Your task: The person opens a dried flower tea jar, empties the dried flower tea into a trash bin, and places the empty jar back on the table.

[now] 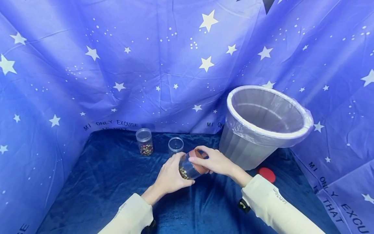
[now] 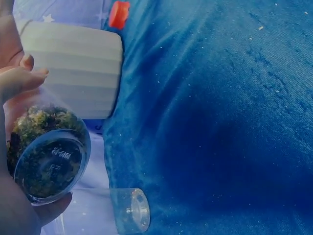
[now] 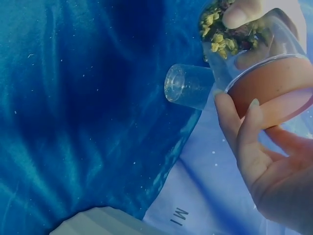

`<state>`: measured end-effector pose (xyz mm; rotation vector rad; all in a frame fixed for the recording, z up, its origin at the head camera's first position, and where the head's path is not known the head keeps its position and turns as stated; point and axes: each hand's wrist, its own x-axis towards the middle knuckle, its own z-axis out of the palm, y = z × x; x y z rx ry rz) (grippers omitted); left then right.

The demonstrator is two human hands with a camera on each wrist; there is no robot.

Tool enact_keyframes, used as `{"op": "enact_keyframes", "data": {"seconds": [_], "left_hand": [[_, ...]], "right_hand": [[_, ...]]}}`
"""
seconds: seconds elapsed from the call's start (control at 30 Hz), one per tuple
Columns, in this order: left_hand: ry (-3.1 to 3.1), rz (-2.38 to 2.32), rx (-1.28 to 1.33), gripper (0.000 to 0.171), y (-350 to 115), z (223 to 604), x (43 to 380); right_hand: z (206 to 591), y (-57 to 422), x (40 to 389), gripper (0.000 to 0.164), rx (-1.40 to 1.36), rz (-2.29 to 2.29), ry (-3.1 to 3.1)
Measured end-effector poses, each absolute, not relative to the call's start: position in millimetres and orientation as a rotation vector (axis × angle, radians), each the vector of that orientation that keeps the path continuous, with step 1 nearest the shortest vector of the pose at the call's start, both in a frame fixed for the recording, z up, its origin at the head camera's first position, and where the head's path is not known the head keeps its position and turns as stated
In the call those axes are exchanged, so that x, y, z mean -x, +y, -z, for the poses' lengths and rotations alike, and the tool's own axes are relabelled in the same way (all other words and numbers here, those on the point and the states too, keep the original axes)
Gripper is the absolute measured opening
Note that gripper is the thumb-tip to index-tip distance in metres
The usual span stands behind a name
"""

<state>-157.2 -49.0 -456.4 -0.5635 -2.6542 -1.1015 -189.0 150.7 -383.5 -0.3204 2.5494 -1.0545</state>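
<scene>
Two hands share one clear jar [image 1: 187, 167] in the head view: the left hand [image 1: 172, 175] curls round its body, while the right hand [image 1: 216, 161] grasps the coral-orange lid [image 1: 200, 168] at its mouth. The jar is above the dark blue velvet cloth [image 1: 117, 178], left of the lined bin [image 1: 248, 152] and nearer the person than a clear container [image 1: 176, 146]. Its long axis leans: base down and left, lid up and right, toward the bin. The step seems to be turning the lid; whether on or off, I cannot tell. It calls for a steady left grip, an even twist and the base lowest, so the contents stay put.

From the left wrist, the embossed base faces the camera, dried flower pieces [image 2: 46, 120] heaped behind it.

From the right wrist, the lid points lower right and the base upper left; fingers brace the lid's edge, best held square to the rim.
</scene>
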Motion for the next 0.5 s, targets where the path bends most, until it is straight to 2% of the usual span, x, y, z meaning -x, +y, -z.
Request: {"op": "enact_keyframes", "data": {"seconds": [0.27,0.5], "left_hand": [[-2.676,1.161,0.58,0.095,-51.9,455.3,160.5],[-2.712,1.385,0.644,0.092,-59.8,452.0,166.3]], "right_hand": [[384.4,156.9,189.4,0.06,0.485,1.081,2.536],[383.1,161.2,190.4,0.063,0.812,1.167,2.469]]}}
